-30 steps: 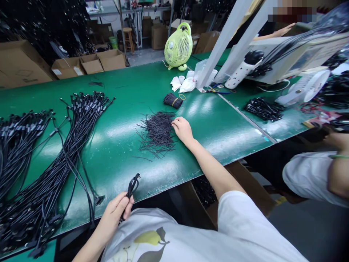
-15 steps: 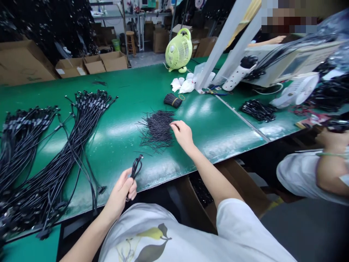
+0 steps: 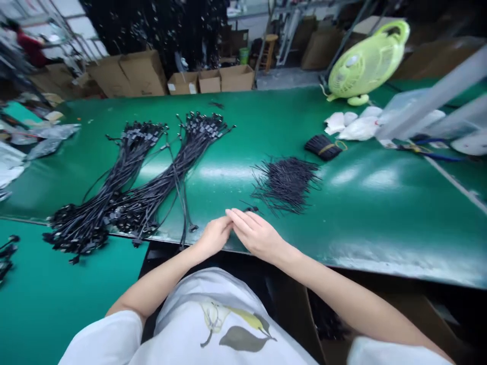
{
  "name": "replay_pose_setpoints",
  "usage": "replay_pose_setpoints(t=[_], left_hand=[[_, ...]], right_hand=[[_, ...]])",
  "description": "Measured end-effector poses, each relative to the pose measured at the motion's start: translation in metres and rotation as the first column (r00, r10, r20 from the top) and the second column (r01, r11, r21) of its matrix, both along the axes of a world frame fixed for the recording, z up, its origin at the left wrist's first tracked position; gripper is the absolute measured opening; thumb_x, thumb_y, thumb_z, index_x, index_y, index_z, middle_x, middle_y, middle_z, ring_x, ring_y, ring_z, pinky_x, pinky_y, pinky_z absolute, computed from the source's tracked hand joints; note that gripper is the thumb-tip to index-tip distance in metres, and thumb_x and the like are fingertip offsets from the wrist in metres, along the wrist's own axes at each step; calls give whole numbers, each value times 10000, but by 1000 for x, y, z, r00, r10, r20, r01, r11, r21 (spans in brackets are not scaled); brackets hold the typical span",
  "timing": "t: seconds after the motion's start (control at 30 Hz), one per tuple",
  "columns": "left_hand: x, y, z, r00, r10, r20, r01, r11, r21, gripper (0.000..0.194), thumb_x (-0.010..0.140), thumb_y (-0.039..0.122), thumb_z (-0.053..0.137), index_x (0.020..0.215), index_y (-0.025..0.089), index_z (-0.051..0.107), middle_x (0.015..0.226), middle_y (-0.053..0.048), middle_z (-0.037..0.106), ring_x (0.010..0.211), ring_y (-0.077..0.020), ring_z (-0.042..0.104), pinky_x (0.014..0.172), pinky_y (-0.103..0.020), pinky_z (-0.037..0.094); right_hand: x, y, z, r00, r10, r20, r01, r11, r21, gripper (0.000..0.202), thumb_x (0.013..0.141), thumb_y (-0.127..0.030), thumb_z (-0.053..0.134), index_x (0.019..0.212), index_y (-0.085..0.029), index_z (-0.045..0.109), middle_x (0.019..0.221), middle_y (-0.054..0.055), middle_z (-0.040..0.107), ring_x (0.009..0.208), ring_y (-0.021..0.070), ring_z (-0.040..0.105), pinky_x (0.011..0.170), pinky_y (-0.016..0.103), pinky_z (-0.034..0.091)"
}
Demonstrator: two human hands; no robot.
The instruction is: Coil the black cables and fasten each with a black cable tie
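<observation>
Near the front edge of the green table, my left hand and my right hand meet with fingers closed. The left is shut on a folded black cable, mostly covered by the hands; a small dark cable end pokes out beyond the right fingers. Those fingers curve over the cable, and what they pinch is hidden. Just past my hands lies a loose pile of short black twist ties. Behind it is a bundle of ties held by a yellowish band.
Two bunches of black cables lie to the left. A green fan, white crumpled items and a grey post stand at the back right. Cardboard boxes line the far edge.
My right hand has left the twist-tie pile and come to my left hand at the cable. The view has swung left, so the co-worker on the right is out of sight.
</observation>
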State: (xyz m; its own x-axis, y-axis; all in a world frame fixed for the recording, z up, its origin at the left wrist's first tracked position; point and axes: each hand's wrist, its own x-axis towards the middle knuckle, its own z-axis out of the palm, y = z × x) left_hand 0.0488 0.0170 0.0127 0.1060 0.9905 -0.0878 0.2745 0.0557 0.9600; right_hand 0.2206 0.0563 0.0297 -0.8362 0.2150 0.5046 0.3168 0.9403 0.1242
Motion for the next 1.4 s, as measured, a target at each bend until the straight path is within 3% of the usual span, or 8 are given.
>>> replay_pose_setpoints(t=[0.53, 0.73, 0.8, 0.87, 0.97, 1.07, 1.23, 1.4], left_hand=[[-19, -5, 2, 828, 121, 547, 158, 886, -436, 125, 632, 24, 491, 628, 145, 519, 576, 42, 479, 571, -83, 415, 612, -248, 312], [-15, 3, 14, 828, 220, 515, -48, 944, -325, 209, 742, 79, 432, 733, 137, 633, 697, 17, 488, 701, -122, 424, 722, -268, 356], [-14, 6, 17, 860, 298, 415, -230, 951, -207, 261, 852, 186, 404, 779, 144, 651, 807, -18, 539, 830, -163, 477, 840, -313, 391], [-16, 5, 22, 886, 339, 317, -354, 935, -13, 304, 898, 266, 394, 881, 153, 675, 978, -57, 556, 1012, -200, 481, 975, -345, 363], [-26, -1, 29, 987, 120, 105, -144, 956, 257, 296, 861, 226, 435, 963, 195, 711, 1040, -55, 523, 1099, -198, 448, 1072, -346, 281], [-36, -4, 27, 984, -127, -128, 158, 949, 272, 275, 799, 180, 482, 847, 224, 749, 900, -26, 507, 988, -185, 467, 1059, -356, 266], [-39, 11, 15, 984, 67, 164, -43, 989, -143, 544, 938, 350, 247, 819, 145, 736, 721, -30, 512, 676, -149, 439, 777, -324, 420], [-37, 1, 35, 932, 128, 339, -137, 991, 3, 650, 909, 580, 341, 587, 128, 678, 683, -59, 543, 704, -161, 519, 774, -318, 449]], right_hand=[[-30, 10, 15, 908, 128, 399, -305, 854, 421, 345, 782, 16, 323, 736, -169, 611, 639, 73, 478, 596, 219, 438, 534, 350, 310], [-41, 31, 2, 998, 55, 25, -51, 991, -122, 240, 864, -105, 395, 709, -197, 553, 604, 20, 538, 511, 159, 498, 488, 286, 336], [-47, 31, 0, 993, -106, -58, 58, 838, -543, 251, 920, -299, 416, 757, -203, 580, 646, 21, 598, 550, 151, 543, 507, 248, 382], [-51, 30, -2, 956, -277, -97, 66, 525, -849, 363, 907, -492, 413, 789, -198, 591, 657, 21, 610, 518, 142, 516, 480, 238, 384], [-48, 31, -2, 917, -379, -122, -23, 254, -967, 457, 853, -601, 428, 723, -187, 571, 585, 1, 550, 449, 117, 424, 432, 234, 345], [-38, 33, 2, 894, -420, -155, 38, 415, -909, 407, 823, -559, 497, 669, -192, 583, 618, 15, 588, 566, 151, 536, 528, 236, 422], [-37, 14, 1, 922, -281, -266, 33, 742, -669, 298, 909, -389, 435, 757, -216, 624, 704, 27, 647, 615, 156, 588, 567, 239, 444], [-47, 1, -8, 968, -139, -207, 3, 837, -548, 324, 973, -268, 373, 713, -208, 558, 648, 1, 575, 601, 121, 547, 580, 216, 400]])
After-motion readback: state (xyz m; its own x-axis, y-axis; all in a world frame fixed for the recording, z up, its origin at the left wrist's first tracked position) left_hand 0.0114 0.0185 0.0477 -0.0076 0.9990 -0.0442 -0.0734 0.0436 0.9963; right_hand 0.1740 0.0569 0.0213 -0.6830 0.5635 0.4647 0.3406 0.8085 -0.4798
